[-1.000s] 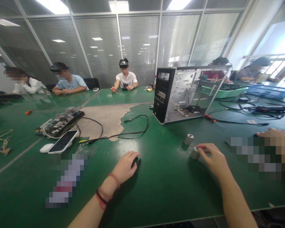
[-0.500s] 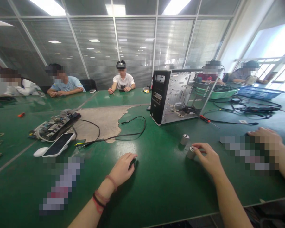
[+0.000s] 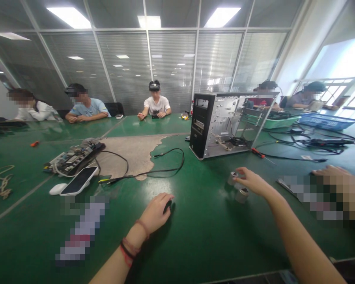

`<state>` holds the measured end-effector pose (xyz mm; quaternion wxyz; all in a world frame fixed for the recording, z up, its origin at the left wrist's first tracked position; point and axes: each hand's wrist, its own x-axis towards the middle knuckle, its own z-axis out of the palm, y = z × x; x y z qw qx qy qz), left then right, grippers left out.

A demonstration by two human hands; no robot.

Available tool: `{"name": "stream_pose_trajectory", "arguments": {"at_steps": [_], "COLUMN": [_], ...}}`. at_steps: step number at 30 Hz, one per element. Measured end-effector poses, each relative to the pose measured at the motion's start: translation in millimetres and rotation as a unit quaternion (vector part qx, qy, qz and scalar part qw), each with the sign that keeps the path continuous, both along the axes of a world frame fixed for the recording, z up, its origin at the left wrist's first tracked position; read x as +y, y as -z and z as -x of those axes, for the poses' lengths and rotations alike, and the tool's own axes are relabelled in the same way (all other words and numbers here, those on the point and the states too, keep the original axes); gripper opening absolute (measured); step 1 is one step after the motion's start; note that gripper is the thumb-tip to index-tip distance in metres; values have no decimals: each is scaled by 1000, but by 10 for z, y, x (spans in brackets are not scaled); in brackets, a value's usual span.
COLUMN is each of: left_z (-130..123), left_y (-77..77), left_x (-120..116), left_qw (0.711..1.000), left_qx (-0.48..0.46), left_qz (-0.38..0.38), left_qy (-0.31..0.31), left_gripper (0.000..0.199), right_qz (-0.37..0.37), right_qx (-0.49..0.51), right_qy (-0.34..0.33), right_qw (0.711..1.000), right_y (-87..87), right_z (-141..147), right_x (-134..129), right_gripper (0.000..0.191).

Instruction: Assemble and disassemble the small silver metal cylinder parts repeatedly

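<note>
Two small metal cylinders stand close together on the green table, the farther one [image 3: 233, 178] and the nearer one [image 3: 241, 195]. My right hand [image 3: 251, 181] reaches in from the right; its thumb and index finger pinch the right side of the farther cylinder near its top. The nearer cylinder stands just below these fingers, untouched. Left of them, my left hand [image 3: 158, 211] rests on the table, its fingers curled round a small dark object [image 3: 167, 206] mostly hidden by the hand.
An open computer case [image 3: 199, 130] stands behind the cylinders. A screwdriver [image 3: 258, 153], cables and baskets lie right. On the left are a circuit assembly [image 3: 77, 157] and a phone [image 3: 79, 181]. Another person's hand [image 3: 335, 177] is at the right; more people sit beyond.
My right hand has let go of the nearer cylinder and moved to the farther one. My left hand keeps its hold. The whole view has shifted slightly.
</note>
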<state>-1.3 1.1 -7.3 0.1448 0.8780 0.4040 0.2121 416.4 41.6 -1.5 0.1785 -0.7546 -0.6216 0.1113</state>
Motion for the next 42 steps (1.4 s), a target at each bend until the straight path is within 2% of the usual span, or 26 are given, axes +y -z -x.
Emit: {"name": "stream_pose_trajectory", "arguments": {"at_steps": [2,4,11,18,21,24,27,31,36,42], "left_z": [0,0,-7,-12,-9,-12,-20,-30,-32,-60], "left_y": [4,5,-26,-38,-32,-31,-37,-53,-63,-91], "left_x": [-1,-4,-20,-30,-29,-22,-11,-2,-4,-33], "left_qw": [1000,1000,1000,1000,1000,1000,1000,1000,1000,996], "left_qx": [1,2,6,3,-2,-2,-1,-3,-21,-71], "left_qz": [0,1,1,5,5,4,3,3,17,56], "left_qy": [0,1,1,2,3,2,-3,-9,-8,5], "left_gripper": [38,39,39,39,40,40,39,38,34,28], "right_qz": [60,79,87,61,-4,-119,-189,-200,-184,-200], "right_qx": [-46,-73,-115,-134,-110,-20,74,126,205,262], "right_qy": [19,41,88,71,20,-88,-202,-324,-349,-338], "right_qw": [997,993,986,987,994,989,958,916,896,882], "right_y": [-8,-14,-110,-296,-339,-284,-140,83,243,257], "right_z": [64,146,416,737,949,1231,1538,1836,2004,2096], "right_x": [84,136,134,103,82,22,-79,-232,-348,-409], "right_gripper": [44,40,31,28,30,32,34,37,43,34]}}
